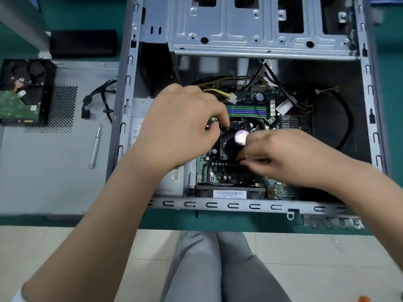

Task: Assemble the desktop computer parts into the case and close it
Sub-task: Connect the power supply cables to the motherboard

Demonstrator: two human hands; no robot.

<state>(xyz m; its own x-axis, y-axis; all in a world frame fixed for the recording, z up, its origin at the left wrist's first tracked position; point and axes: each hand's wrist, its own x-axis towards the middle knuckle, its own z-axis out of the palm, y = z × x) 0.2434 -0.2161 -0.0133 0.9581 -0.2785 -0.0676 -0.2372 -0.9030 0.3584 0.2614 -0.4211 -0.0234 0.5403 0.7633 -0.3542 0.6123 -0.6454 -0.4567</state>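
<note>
Case (127,88) open-topped; left hand (181,127) pinching cooler fan (235,138) corner, right hand (283,158) curled at its near edge, grip blurred.

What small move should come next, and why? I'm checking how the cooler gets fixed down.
Probably finish seating the fan: the left hand pinches at its upper-left corner, the right hand works, blurred, at its lower-right. The screwdriver lies unused on the panel.
</note>
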